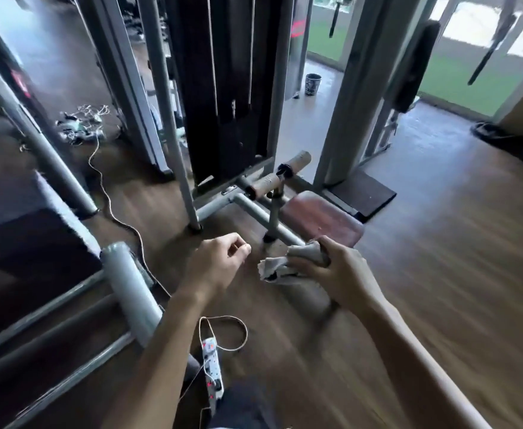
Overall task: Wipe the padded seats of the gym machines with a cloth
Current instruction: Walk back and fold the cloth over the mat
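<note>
Near reddish-brown padded seat (322, 218) — right grip (331, 275) clutches crumpled grey cloth (285, 264); left grip (220, 261), farther from seat, loosely curled, empty.

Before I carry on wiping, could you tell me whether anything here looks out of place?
Yes: a power strip lies on the floor close to you, and a loose cord snakes across the floor from a tangled pile; likely trip hazards.

Bare forearms (161, 345), dark trousers (244, 407)
</note>
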`<control>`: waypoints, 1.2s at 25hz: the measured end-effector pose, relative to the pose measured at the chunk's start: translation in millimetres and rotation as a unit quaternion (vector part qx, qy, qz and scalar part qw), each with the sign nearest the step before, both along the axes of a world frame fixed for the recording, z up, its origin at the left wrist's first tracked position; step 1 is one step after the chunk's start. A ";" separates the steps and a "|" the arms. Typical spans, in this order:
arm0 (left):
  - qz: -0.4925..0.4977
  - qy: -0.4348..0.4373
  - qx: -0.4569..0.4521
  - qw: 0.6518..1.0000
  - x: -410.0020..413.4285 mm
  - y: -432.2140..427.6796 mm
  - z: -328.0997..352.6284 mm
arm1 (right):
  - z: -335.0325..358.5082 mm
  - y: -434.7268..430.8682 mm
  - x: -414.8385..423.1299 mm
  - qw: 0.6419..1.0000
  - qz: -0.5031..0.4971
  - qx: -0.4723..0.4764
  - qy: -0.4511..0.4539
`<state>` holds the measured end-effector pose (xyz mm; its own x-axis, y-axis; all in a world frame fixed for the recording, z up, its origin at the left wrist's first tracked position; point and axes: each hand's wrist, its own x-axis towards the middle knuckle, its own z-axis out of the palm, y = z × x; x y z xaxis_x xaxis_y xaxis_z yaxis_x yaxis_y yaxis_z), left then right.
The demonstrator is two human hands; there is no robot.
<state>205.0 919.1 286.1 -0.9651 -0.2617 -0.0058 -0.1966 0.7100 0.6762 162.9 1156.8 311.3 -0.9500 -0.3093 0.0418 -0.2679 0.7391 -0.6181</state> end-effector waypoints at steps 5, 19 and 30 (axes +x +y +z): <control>0.053 0.032 0.027 0.998 -93.6 -12.3 -5.2 | -9.5 -23.1 -126.2 0.997 0.074 0.021 -0.002; 0.279 0.037 0.074 0.957 -256.5 -217.1 -18.5 | -9.8 -282.2 -414.4 0.949 0.315 -0.002 -0.022; 0.518 0.059 0.055 0.851 -312.3 -384.6 -15.1 | -17.8 -570.8 -532.4 0.849 0.529 -0.008 -0.021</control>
<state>-107.3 534.4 271.0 -0.2115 -0.9774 -0.0047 -0.6058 0.1273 0.7853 -369.4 586.0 293.5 -0.1429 -0.9894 0.0270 -0.7531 0.0910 -0.6516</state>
